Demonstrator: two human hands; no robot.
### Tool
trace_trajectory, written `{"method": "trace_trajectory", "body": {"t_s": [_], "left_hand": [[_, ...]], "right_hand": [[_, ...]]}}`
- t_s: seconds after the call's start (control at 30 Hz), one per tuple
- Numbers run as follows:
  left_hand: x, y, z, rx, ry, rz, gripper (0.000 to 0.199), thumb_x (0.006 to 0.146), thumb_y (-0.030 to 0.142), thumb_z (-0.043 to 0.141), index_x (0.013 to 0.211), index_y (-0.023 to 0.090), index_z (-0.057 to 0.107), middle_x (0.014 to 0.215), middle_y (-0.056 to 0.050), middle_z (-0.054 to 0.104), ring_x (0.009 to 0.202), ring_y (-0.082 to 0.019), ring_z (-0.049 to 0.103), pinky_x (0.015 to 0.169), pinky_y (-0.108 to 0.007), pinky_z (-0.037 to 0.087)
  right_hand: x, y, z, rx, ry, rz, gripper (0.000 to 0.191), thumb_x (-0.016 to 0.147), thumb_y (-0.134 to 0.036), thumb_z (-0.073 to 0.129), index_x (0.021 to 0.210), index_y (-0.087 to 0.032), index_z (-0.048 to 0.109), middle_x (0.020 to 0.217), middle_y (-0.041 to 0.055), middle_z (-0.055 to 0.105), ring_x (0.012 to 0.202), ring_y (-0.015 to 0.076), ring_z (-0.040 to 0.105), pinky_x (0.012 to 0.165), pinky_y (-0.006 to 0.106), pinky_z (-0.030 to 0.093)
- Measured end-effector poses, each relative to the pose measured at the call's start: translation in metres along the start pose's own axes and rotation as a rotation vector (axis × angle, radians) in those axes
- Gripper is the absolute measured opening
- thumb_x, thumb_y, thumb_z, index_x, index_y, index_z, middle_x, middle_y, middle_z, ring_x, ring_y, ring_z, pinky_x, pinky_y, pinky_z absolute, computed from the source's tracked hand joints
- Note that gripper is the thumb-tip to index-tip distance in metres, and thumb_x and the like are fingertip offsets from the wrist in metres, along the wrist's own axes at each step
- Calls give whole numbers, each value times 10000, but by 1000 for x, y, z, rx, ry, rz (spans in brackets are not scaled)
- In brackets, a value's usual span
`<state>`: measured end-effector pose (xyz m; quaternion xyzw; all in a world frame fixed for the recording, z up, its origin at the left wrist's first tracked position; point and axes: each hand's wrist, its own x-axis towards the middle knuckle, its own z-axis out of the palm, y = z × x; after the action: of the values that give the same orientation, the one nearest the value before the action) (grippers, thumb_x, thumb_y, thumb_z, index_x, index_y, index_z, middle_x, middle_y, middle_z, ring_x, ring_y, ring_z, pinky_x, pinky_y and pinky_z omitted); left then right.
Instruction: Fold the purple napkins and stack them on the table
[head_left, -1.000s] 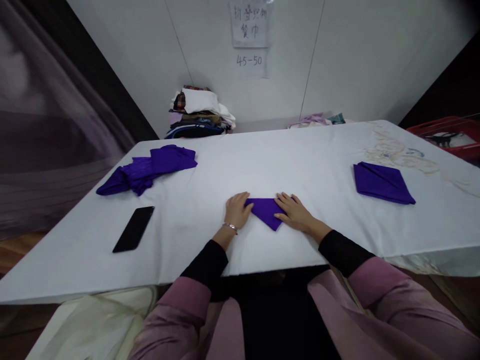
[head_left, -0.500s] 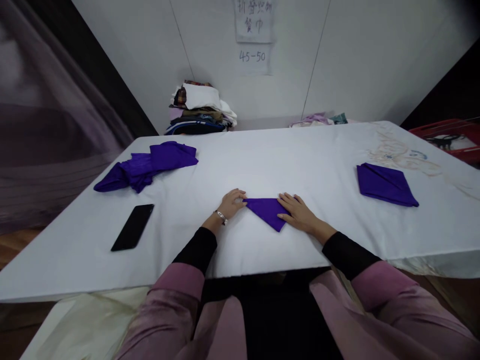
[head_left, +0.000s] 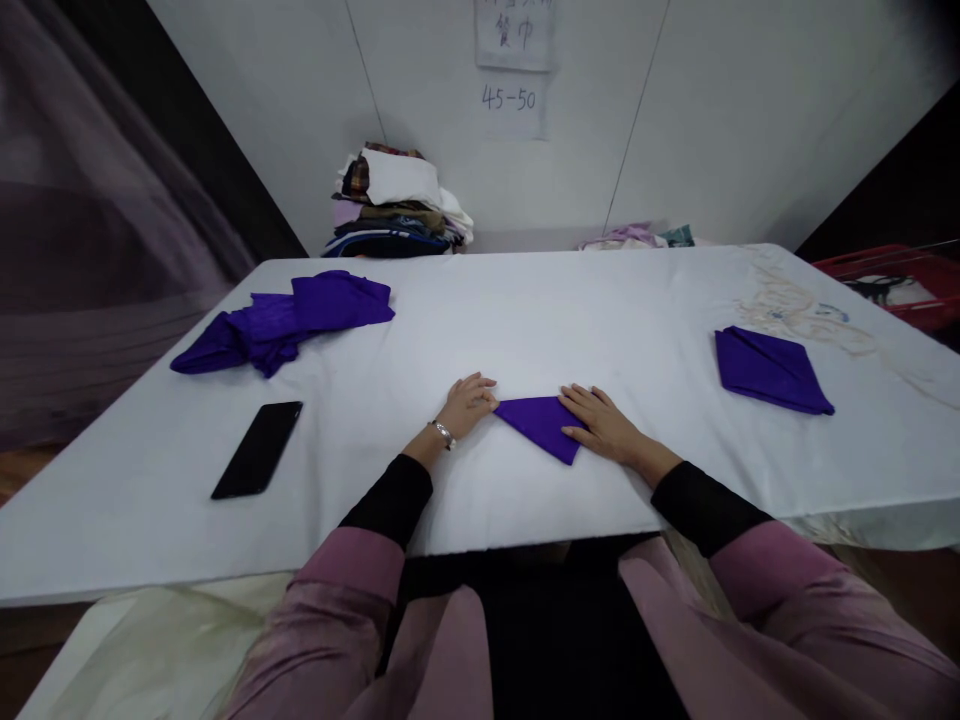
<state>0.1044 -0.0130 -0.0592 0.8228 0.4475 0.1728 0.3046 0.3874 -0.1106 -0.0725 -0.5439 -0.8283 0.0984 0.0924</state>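
Observation:
A purple cloth napkin (head_left: 536, 422), folded into a triangle, lies on the white tablecloth in front of me. Its left tip is pinched between the thumb and finger of my left hand (head_left: 465, 405), which wears a silver bracelet. My right hand (head_left: 604, 425) rests flat over the napkin's right end, fingers stretched, and hides that part. Off to the right sits another folded purple napkin (head_left: 772, 370). More purple cloths (head_left: 330, 302) lie bunched in a loose heap at the left.
A black phone (head_left: 257, 450) lies on the table (head_left: 570, 310) left of my hands. Stacked clothes (head_left: 401, 205) stand behind the far edge, with more fabric (head_left: 630, 236) further right. Beyond the right edge is a red basket (head_left: 892, 285). Paper signs (head_left: 514, 100) hang on the wall.
The napkin's lower corner has shifted slightly right, and the triangle is turned a little. Both hands stay on it. The camera view has moved slightly.

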Motion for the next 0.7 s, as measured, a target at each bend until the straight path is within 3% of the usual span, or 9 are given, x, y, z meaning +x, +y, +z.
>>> {"method": "trace_trajectory", "body": {"t_s": [0.13, 0.47, 0.7], "left_hand": [[-2, 0, 0, -22, 8, 38, 194, 732, 304, 613, 921, 262, 615, 1306, -17, 514, 1330, -208, 288, 1102, -478, 157], [-10, 9, 3, 20, -132, 120, 155, 708, 296, 622, 860, 264, 628, 1344, -3, 480, 1354, -237, 235, 1104, -496, 124], [-19, 7, 3, 67, -134, 113, 126, 716, 349, 632, 789, 247, 613, 1317, -3, 505, 1345, -236, 254, 1108, -475, 118]], "right_hand": [[-1, -1, 0, 9, -5, 1, 627, 894, -549, 331, 1431, -239, 238, 1475, 76, 257, 1364, 263, 185, 1097, 501, 145], [-5, 6, -14, 62, -42, -100, 632, 881, -528, 397, 1430, -260, 233, 1477, 63, 247, 1365, 267, 174, 1103, 505, 135], [-9, 6, -15, 52, -39, -122, 622, 889, -520, 385, 1425, -233, 254, 1480, 68, 239, 1368, 261, 165, 1106, 496, 121]]}}
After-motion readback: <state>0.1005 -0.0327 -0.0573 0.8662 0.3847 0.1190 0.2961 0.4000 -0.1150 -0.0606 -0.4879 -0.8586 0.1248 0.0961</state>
